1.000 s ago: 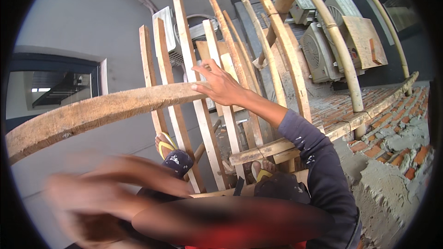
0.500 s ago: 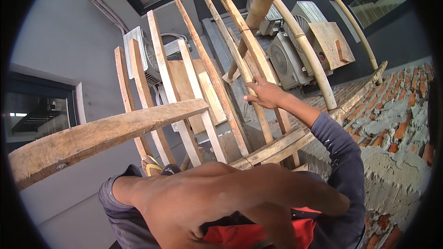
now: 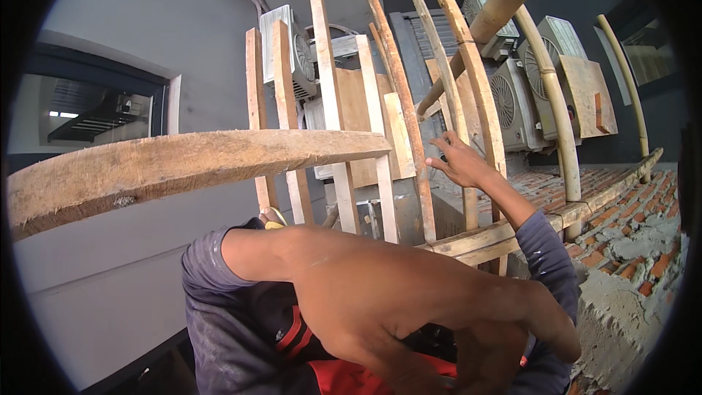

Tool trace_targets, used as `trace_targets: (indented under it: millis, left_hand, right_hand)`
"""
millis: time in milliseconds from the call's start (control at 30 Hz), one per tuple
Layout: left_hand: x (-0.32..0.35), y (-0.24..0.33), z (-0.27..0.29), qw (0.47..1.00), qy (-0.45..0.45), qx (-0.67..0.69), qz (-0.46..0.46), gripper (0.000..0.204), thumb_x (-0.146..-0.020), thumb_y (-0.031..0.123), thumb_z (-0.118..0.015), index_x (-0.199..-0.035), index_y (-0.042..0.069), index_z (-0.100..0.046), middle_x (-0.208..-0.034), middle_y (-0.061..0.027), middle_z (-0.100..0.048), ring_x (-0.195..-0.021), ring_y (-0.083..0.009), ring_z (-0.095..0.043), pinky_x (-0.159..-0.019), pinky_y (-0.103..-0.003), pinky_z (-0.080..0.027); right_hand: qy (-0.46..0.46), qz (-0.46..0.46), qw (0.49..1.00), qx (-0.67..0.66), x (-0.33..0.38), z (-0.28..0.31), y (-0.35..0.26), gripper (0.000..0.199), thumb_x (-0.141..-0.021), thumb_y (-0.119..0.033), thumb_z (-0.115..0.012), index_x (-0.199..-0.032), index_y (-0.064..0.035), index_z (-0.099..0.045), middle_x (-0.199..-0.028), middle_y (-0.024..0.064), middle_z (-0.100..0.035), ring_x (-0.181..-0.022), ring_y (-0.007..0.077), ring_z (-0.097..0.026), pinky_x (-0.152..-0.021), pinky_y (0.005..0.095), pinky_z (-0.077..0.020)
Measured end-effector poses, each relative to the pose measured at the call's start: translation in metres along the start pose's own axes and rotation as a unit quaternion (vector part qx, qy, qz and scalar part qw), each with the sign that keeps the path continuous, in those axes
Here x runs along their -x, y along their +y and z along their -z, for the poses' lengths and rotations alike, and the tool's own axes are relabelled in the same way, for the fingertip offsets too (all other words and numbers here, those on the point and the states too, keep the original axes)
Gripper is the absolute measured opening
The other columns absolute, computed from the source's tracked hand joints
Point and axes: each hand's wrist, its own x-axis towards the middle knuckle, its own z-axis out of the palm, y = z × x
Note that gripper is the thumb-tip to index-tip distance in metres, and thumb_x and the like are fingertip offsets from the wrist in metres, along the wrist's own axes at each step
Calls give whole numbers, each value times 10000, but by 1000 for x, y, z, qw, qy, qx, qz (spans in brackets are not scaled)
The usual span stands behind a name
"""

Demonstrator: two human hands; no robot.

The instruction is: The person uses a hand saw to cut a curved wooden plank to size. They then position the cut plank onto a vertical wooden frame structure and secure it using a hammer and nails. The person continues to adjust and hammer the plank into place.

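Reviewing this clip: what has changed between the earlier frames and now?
The right hand, first at the end of the thick timber beam, is now off it, farther right near the upright poles. The left hand swung rightward from lower left, across the front of the body. The beam still crosses before the pale slats; the air-conditioner units stayed put.

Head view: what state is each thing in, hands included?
Left hand: fingers bent, grip unclear.
Right hand: open, fingers apart.
Slats: side by side, gaps between.
Beam: crosswise, in front of slats.
Right plywood: against outdoor unit.
Bricks: partly coated with mortar.
Right sleeve: short of the wrist.
Left window: open or shut, unclear.
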Motion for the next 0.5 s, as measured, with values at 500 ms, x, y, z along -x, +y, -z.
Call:
trace_targets:
  millis: [500]
  left_hand:
    - [24,36,8,888,103,-393,217,562,-905,109,-603,-1405,26,-358,-938,-177,-630,-868,-291,-636,-739,-387,-497]
  right_hand:
    - [-2,-2,1000,6,6,-28,10,614,-957,-494,-451,-1329,-4,-454,-1253,253,-450,-1136,428,-521,-937,478,-451]
